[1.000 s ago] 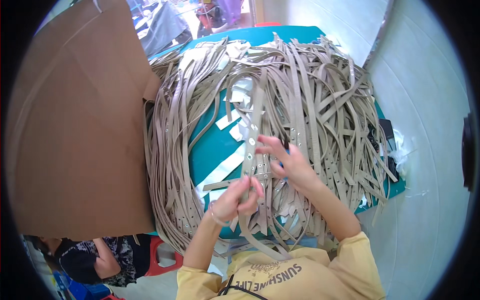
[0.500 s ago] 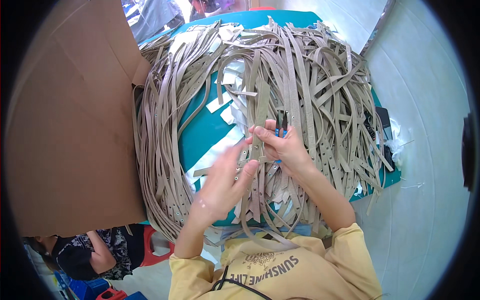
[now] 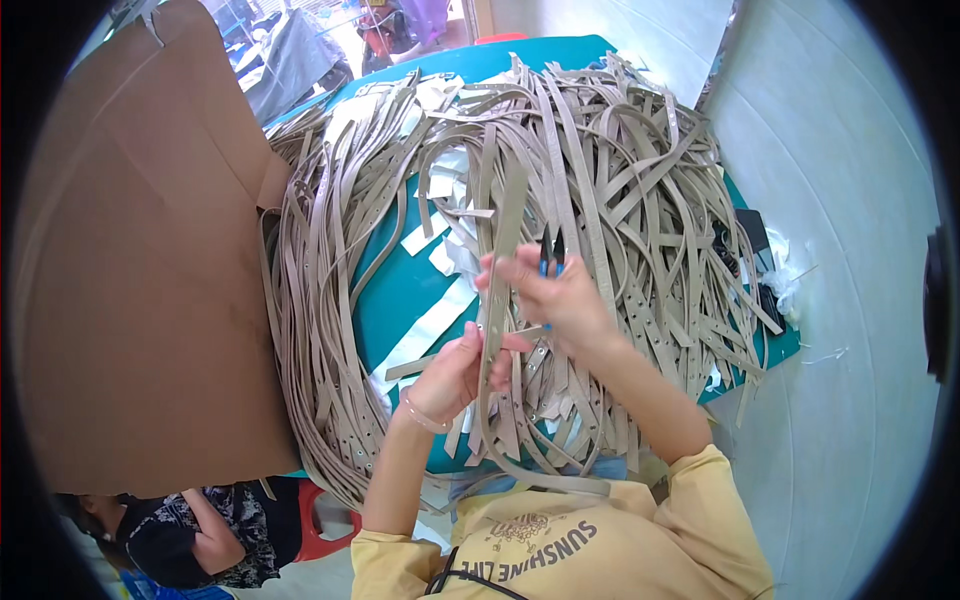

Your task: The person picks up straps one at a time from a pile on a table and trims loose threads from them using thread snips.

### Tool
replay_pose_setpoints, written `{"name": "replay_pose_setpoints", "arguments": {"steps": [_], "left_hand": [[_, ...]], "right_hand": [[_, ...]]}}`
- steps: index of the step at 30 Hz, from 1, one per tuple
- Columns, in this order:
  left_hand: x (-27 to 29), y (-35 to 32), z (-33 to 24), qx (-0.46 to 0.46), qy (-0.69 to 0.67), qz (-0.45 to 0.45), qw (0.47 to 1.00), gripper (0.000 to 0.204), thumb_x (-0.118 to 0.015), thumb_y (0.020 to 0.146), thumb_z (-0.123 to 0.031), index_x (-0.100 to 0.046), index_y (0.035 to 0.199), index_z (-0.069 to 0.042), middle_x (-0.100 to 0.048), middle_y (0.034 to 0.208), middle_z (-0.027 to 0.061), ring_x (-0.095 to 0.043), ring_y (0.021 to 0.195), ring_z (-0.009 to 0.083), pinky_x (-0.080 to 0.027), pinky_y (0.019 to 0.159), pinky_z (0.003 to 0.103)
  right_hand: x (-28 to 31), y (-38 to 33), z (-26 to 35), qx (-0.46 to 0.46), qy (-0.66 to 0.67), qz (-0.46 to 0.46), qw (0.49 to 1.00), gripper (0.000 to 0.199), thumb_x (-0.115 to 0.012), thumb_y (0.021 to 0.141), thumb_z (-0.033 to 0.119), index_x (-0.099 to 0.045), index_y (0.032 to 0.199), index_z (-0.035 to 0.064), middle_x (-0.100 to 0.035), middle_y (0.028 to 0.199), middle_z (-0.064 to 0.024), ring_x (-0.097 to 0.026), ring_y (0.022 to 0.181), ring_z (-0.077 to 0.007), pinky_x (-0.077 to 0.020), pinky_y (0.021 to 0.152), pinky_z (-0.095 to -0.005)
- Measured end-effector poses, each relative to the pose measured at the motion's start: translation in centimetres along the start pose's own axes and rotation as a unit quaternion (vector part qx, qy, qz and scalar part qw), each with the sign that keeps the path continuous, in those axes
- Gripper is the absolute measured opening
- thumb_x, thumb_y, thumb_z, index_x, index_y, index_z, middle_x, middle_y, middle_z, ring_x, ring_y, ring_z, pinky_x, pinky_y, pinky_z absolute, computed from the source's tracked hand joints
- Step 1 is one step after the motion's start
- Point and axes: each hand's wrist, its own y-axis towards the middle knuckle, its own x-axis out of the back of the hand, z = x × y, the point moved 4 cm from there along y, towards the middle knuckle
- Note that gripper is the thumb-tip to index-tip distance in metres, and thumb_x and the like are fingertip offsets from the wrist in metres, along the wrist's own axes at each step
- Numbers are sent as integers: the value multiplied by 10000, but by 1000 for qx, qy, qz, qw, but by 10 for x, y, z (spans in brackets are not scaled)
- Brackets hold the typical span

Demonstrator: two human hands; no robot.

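A long taupe belt strap [image 3: 508,205] with metal eyelets stands up between my hands, its lower part curving down toward my shirt. My left hand [image 3: 455,375] is closed on its lower stretch, near the eyelets. Higher up, my right hand [image 3: 555,295] pinches the same strap between thumb and fingers. Small thread snips [image 3: 552,262] with dark blades and blue handles are also tucked in my right hand, blades pointing away from me. Around both hands lie heaps of similar straps [image 3: 650,210], many with eyelets.
Teal table [image 3: 400,275] under the straps, with white paper or cloth scraps [image 3: 425,325]. A tall cardboard box [image 3: 150,270] borders the left. At right are a black object [image 3: 752,240] and crumpled clear plastic [image 3: 785,265]. Another person [image 3: 215,535] is at lower left by a red stool [image 3: 325,525].
My left hand has come in from a blurred, open pose and closed on the strap lower down. My right hand keeps the strap and snips. The whole view has shifted slightly.
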Motion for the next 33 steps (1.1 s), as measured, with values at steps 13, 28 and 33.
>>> {"name": "replay_pose_setpoints", "arguments": {"steps": [13,28,33], "left_hand": [[-10,-18,-11,-254,370,-329,831,211,-521,923,-190,-548,824,-5,-487,658,-34,-407,563,41,-341,502,205],[-28,-11,41,-14,111,6,994,157,-575,865,-76,-558,1000,3,-621,929,65,-592,851,103,-484,765,247],[-37,14,68,89,141,95,981,230,-522,918,-194,-578,1013,7,-642,916,94,-617,895,140,-500,772,248]], "right_hand": [[8,12,-6,-21,51,118,991,433,-491,922,348,-532,1146,-20,-647,948,-138,-295,417,-7,-253,418,-168],[14,49,-2,-10,43,32,999,173,-602,850,129,-579,988,27,-664,872,-92,-437,508,-42,-310,432,-178],[85,169,79,151,141,-123,971,158,-507,873,114,-620,959,44,-307,535,69,-289,438,-41,-224,387,-203]]}}
